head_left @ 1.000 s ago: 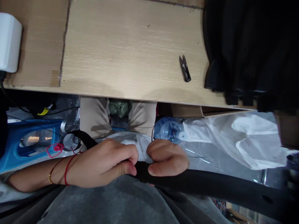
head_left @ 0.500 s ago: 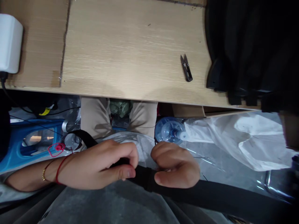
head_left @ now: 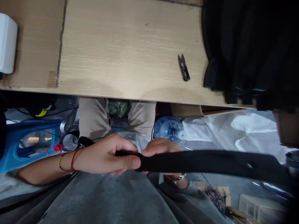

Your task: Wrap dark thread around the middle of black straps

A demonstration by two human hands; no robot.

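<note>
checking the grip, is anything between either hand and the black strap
Nothing visible stands between them: the left hand pinches the black strap directly. The strap covers part of the right hand, so contact there can't be fully seen.

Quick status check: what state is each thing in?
Black strap: held, extending rightward.
Left hand: closed on the strap.
Right hand: at the strap, partly hidden behind it.
Snips: on the table, blades apart.
Cardboard: flat on the table.
White sheeting: creased.
</note>
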